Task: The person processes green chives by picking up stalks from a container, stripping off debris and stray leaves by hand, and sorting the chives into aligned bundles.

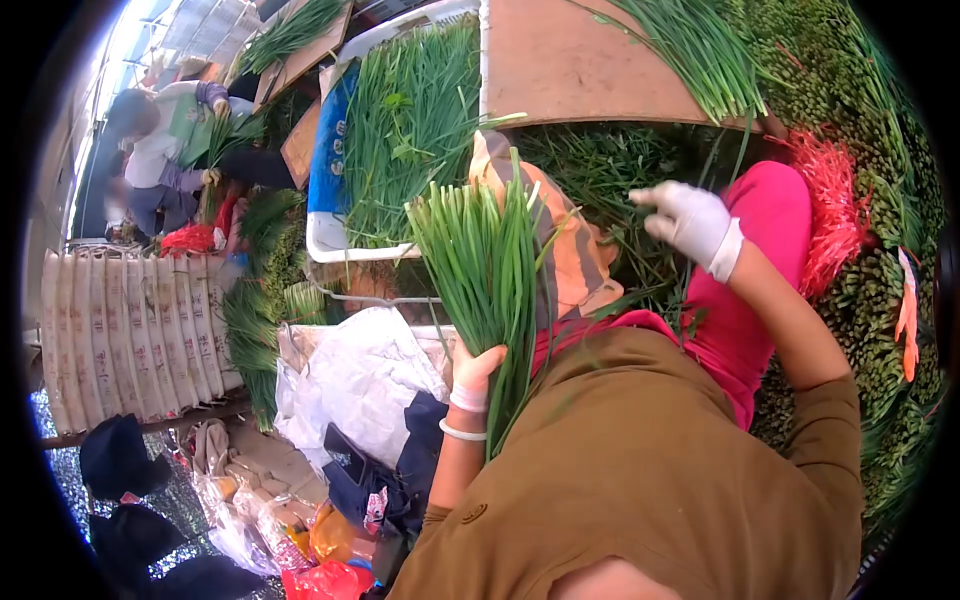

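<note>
A bunch of green leaves [490, 265] stands in the left hand [478, 372], in front of the person's brown top [640, 460] and near the lower right corner of a white crate [335, 247]. That crate is heaped with loose long green leaves [415, 130], and a blue sheet [328, 140] lines its left side. The held bunch is long and flat-leaved, fanned toward its pale, uneven cut ends, which point away from the body; the green ends trail down past the wrist. The left fingers are closed around it below its middle, the thumb lying across the front. A striped orange cloth [595, 270] shows just behind the bunch. Apart from it, the white-gloved right hand [692, 220] is beside the pink trouser knee [770, 205], its fingers partly curled with one extended; I cannot tell whether they pinch anything. Above, another bunch [700, 65] crosses the right edge of a brown board [590, 60]. Red strips [825, 215] hang beside stacked bunches [890, 320]. At upper left, a co-worker [150, 165] holds more leaves [222, 140].
</note>
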Tool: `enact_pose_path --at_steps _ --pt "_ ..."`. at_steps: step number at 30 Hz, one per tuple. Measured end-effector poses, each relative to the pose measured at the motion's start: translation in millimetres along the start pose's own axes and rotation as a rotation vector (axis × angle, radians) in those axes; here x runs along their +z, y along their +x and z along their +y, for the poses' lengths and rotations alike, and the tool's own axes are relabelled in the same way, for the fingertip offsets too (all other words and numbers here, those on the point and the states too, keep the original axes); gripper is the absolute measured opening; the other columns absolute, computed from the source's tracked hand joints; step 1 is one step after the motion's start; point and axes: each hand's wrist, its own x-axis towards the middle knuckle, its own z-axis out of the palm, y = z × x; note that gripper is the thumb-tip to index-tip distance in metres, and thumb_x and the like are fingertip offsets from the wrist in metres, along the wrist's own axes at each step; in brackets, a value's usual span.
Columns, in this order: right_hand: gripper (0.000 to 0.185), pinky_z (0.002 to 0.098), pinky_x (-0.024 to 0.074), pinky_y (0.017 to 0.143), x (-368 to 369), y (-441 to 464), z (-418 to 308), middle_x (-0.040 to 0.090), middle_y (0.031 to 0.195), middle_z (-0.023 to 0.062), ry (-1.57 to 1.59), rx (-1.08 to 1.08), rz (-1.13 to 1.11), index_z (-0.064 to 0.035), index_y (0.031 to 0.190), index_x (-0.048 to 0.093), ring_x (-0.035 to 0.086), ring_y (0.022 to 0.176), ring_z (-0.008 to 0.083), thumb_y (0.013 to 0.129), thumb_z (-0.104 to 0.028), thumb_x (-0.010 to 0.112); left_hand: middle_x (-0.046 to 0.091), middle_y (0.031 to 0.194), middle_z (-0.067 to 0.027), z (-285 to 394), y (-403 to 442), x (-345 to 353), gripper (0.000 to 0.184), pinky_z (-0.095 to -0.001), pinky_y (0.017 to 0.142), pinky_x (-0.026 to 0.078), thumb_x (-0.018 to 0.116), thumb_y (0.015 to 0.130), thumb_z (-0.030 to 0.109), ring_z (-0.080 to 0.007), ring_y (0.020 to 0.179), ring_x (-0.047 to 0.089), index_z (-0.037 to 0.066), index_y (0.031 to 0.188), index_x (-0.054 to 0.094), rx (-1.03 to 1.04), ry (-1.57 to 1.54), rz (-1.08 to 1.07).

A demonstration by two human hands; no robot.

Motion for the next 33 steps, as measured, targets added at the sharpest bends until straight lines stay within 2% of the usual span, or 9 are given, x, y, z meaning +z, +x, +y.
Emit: enact_pose_path --at_steps 4,6,9,15,20,22,25,28,33 --pt "0.029 0.0324 0.0498 0.073 24.5 26.1 -8.5 0.066 0.092 0.0129 0.254 -0.044 0.174 -0.0096 0.109 0.065 0.064 0.083 0.0236 0.081 -0.013 0.061 0.062 0.1 -0.0067 5.5 -0.5 3.6 0.049 -0.0302 0.078 0.05 0.057 0.066 -0.005 -0.0166 0.087 0.061 0.001 0.114 0.052 0.014 0.047 -0.003" --pt "0.039 0.0346 0.0506 0.07 20.9 31.2 -47.4 0.064 0.091 0.0137 0.181 0.105 -0.095 -0.0124 0.119 0.059 0.064 0.081 0.0269 0.08 -0.015 0.061 0.062 0.1 -0.0066 4.6 -3.8 2.4 0.049 -0.0301 0.078 0.05 0.057 0.066 -0.005 -0.0165 0.087 0.061 0.001 0.114 0.052 -0.034 0.046 0.007" --pt "0.053 0.0388 0.0503 0.069 61.7 38.4 -48.8 0.063 0.091 0.0144 0.038 -0.102 -0.171 -0.0141 0.129 0.047 0.062 0.08 0.0329 0.078 -0.019 0.063 0.061 0.104 -0.0061 -1.4 -4.4 -1.9 0.05 -0.0307 0.081 0.049 0.059 0.068 -0.005 -0.0169 0.09 0.06 0.002 0.117 0.051 -0.028 0.004 -0.004" --pt "0.01 0.0388 0.0483 0.047 46.1 34.9 -26.3 0.057 0.059 0.0083 -0.455 -0.449 -0.055 -0.0087 0.063 0.06 0.06 0.052 0.0284 0.068 -0.018 0.062 0.059 0.11 -0.0054 6.1 -5.9 6.8 0.053 -0.0323 0.089 0.047 0.063 0.071 -0.003 -0.0174 0.098 0.058 0.004 0.122 0.049 0.021 -0.058 -0.04" --pt "0.014 0.0391 0.0535 0.067 -20.5 37.4 30.3 0.069 0.082 0.0086 -0.957 0.045 -0.775 -0.0114 0.084 0.072 0.067 0.079 0.0276 0.075 -0.019 0.065 0.058 0.113 -0.0058 0.0 -6.2 0.7 0.056 -0.0328 0.09 0.046 0.066 0.071 -0.003 -0.0179 0.101 0.057 0.003 0.123 0.047 0.079 0.018 -0.028" --pt "0.023 0.0389 0.0528 0.069 -22.6 46.6 54.8 0.069 0.083 0.0113 -0.98 0.112 -0.638 -0.0089 0.088 0.07 0.067 0.081 0.0282 0.078 -0.028 0.063 0.058 0.114 -0.0063 3.3 -4.7 3.6 0.058 -0.0326 0.09 0.046 0.067 0.07 -0.002 -0.018 0.101 0.056 0.003 0.124 0.046 0.089 0.047 -0.012" --pt "0.048 0.0374 0.0511 0.065 -1.3 60.0 36.6 0.066 0.079 0.0155 -0.189 0.107 -0.276 -0.0053 0.097 0.066 0.067 0.076 0.0253 0.084 -0.05 0.053 0.057 0.114 -0.0069 3.3 -11.8 9.9 0.061 -0.0324 0.091 0.045 0.069 0.069 -0.002 -0.0181 0.102 0.056 0.003 0.125 0.044 0.097 0.085 0.066" --pt "0.025 0.0198 0.0418 0.052 35.8 79.9 -24.1 0.057 0.069 -0.001 0.994 0.438 -0.256 -0.0057 0.1 0.065 0.048 0.055 0.0059 0.089 -0.027 0.059 0.056 0.115 -0.0072 4.0 -13.6 13.7 0.062 -0.0327 0.092 0.044 0.07 0.069 -0.001 -0.0185 0.104 0.055 0.002 0.126 0.044 0.144 0.154 0.096" --pt "0.024 0.0239 0.0461 0.071 71.1 85.6 -49.7 0.066 0.093 0.0041 1.32 0.318 0.016 -0.0054 0.104 0.064 0.06 0.083 0.0098 0.09 -0.024 0.057 0.055 0.118 -0.0084 8.1 -13.2 15.9 0.062 -0.0338 0.095 0.042 0.068 0.073 0.003 -0.0204 0.106 0.054 0.001 0.13 0.042 0.125 -0.036 0.091"
